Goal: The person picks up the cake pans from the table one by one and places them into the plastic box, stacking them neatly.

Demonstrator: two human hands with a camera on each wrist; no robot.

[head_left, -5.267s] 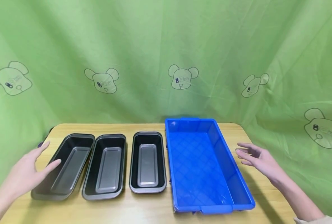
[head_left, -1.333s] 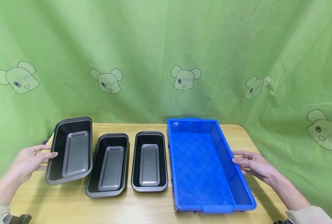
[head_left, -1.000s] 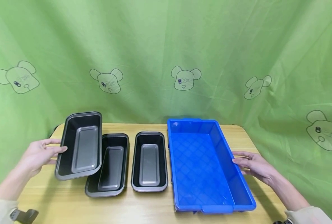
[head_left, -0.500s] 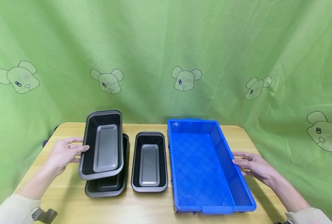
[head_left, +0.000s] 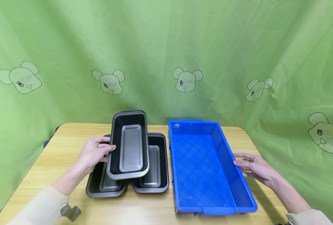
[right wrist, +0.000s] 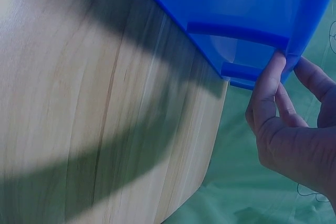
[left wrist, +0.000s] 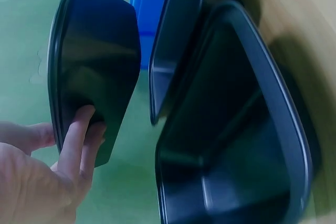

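My left hand (head_left: pixel 94 153) pinches the left rim of a dark loaf pan (head_left: pixel 131 148), thumb inside and fingers against the outer wall. That pan hangs above two more loaf pans, hiding parts of both: the left one (head_left: pixel 107 187) and the right one (head_left: pixel 155 168). In the left wrist view the fingers press the outer side of the held pan (left wrist: pixel 97 61), clear of the pans below. A blue plastic bin (head_left: pixel 201 168) stands to the right with nothing inside. My right hand (head_left: pixel 257 168) grips its right rim, thumb over the edge and fingers outside, also seen in the right wrist view.
A wooden table (head_left: pixel 51 156) carries the pans and the bin. Right behind it hangs a green curtain (head_left: pixel 144 62) printed with bear heads, which also runs along both sides. The bin's raised walls stand close beside the right loaf pan.
The left hand reached for the leftmost pan, took it by the rim, lifted it and carried it right across the others. The right hand went from beside the bin to gripping its rim.
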